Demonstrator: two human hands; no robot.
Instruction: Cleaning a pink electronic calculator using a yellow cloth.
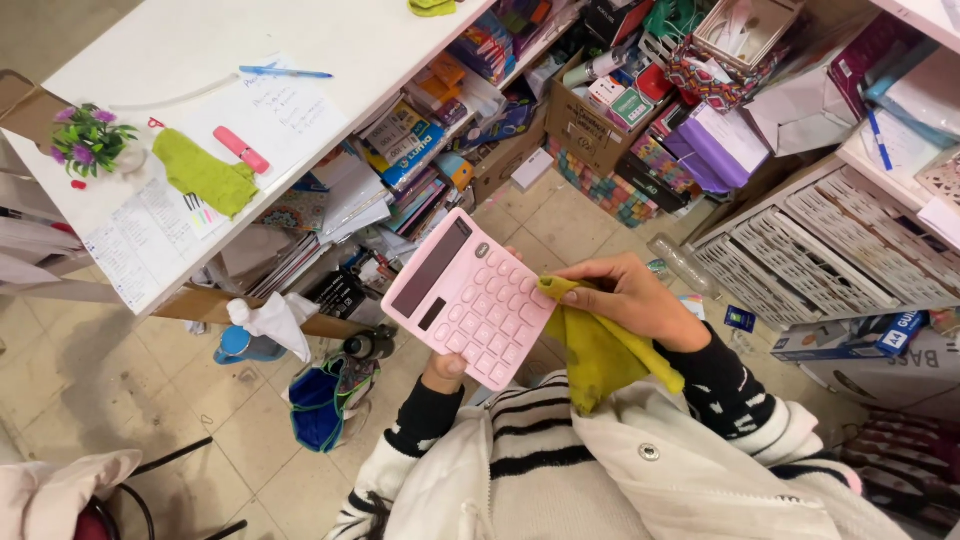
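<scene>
Nearest the camera, a white garment with black stripes covers the person's chest and both sleeves. The left hand [443, 372] comes up from below, its fingers clamped on the lower edge of a pink calculator [467, 297], thumb on the front face by the bottom keys. The calculator is a flat, smooth plastic slab with rounded keys and a dark display, held tilted in the air above the floor. The right hand [628, 297] has its fingers pinched together on a yellow cloth [598, 350], soft and crumpled, pressed against the calculator's right edge and hanging toward the chest.

Below lies a floor [130, 380] of pale square tiles, with a blue bag [318, 405] gaping open and a white crumpled cloth [275, 320] just beside it. Farther off, a white tabletop [330, 40] carries a green cloth [203, 175], a pink marker [241, 149], a blue pen [285, 72], papers and a small pot of purple flowers [88, 135]. Under it, shelves are crammed with stacked books and packets. A brown cardboard box [590, 125] filled with small packages stands on the floor, and white lattice plastic baskets [810, 250] sit at the right.
</scene>
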